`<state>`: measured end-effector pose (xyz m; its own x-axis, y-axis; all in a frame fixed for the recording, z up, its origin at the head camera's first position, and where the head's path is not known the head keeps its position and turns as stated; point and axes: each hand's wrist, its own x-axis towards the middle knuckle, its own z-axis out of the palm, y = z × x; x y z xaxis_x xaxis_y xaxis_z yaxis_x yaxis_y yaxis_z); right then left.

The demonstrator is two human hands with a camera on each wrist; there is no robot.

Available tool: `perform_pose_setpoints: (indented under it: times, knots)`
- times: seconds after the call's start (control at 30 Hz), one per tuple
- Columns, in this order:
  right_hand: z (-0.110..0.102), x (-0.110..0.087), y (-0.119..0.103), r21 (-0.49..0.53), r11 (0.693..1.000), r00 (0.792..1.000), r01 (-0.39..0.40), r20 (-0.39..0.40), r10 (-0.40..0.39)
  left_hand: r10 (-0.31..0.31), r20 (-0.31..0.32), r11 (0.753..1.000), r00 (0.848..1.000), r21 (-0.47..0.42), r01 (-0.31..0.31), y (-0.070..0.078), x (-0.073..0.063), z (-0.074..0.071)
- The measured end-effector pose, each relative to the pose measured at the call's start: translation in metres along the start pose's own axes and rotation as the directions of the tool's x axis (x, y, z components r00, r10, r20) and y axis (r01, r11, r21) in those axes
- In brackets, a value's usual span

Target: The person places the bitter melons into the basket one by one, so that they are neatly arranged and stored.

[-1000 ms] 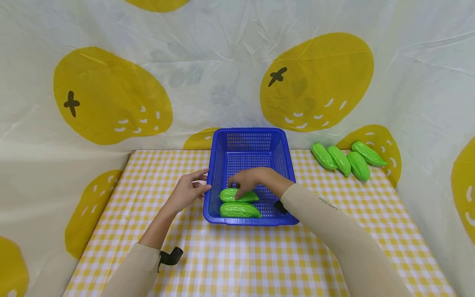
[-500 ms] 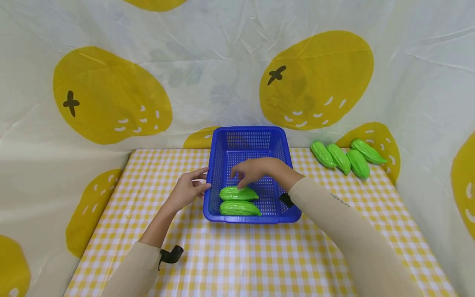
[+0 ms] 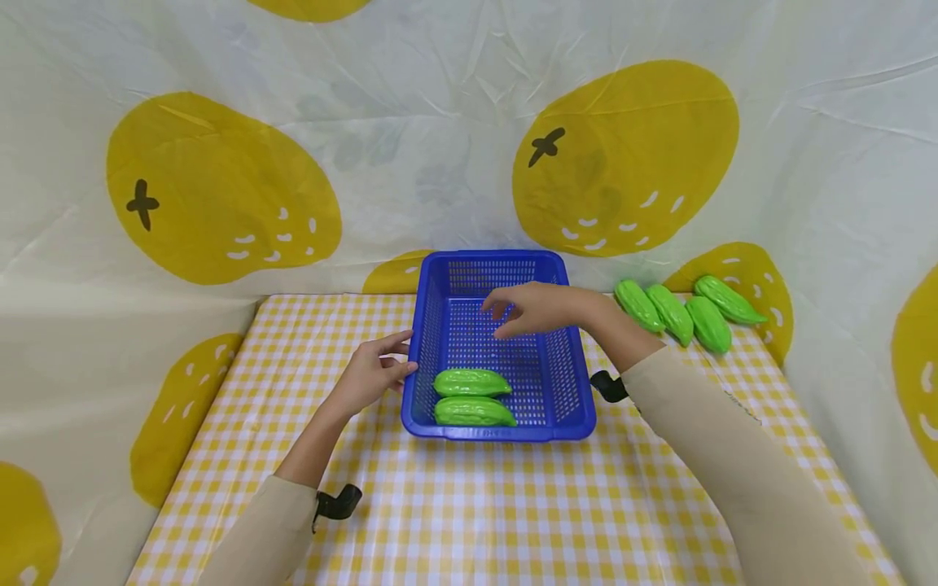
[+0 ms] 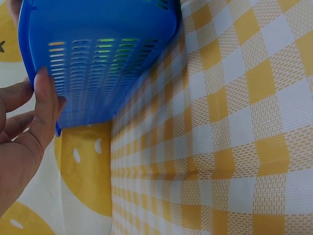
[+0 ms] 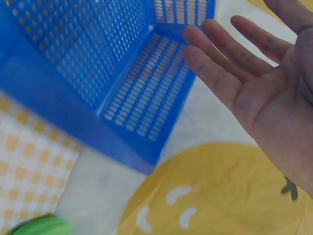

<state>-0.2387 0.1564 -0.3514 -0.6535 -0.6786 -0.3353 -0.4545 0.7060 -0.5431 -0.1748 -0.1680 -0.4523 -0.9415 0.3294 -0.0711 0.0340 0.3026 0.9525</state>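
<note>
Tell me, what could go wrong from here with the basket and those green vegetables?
The right grip hangs over the blue basket, so moving it carelessly might bump the basket. The four green vegetables at far right lie close together, so touching one could roll another, perhaps off the table.

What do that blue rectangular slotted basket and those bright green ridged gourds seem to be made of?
Blue rectangular slotted basket: most likely moulded plastic, semi-gloss, judging by its regular slots and smooth sheen.
Bright green ridged gourds: glossy, perhaps plastic or painted foam, judging by even colour and bright highlights.
</note>
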Motion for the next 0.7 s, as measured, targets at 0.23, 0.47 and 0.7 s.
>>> perform_pose_setpoints:
  times: [0.23,0.47,0.7]
  knots:
    - [-0.006,-0.033,0.023,0.095,0.995,0.98,0.02,-0.2,-0.001,-0.001,0.005,1.0,1.0,0.013,0.001,-0.001,0.0,0.0]
    - [-0.001,-0.06,0.054,0.246,0.967,0.908,0.06,-0.416,0.049,-0.003,0.0,1.0,1.0,0.005,0.003,-0.002,-0.001,0.001]
    - [0.01,-0.085,0.094,0.244,0.969,0.792,-0.026,-0.587,0.169,0.011,0.003,1.0,1.0,0.004,-0.011,-0.001,-0.001,0.001]
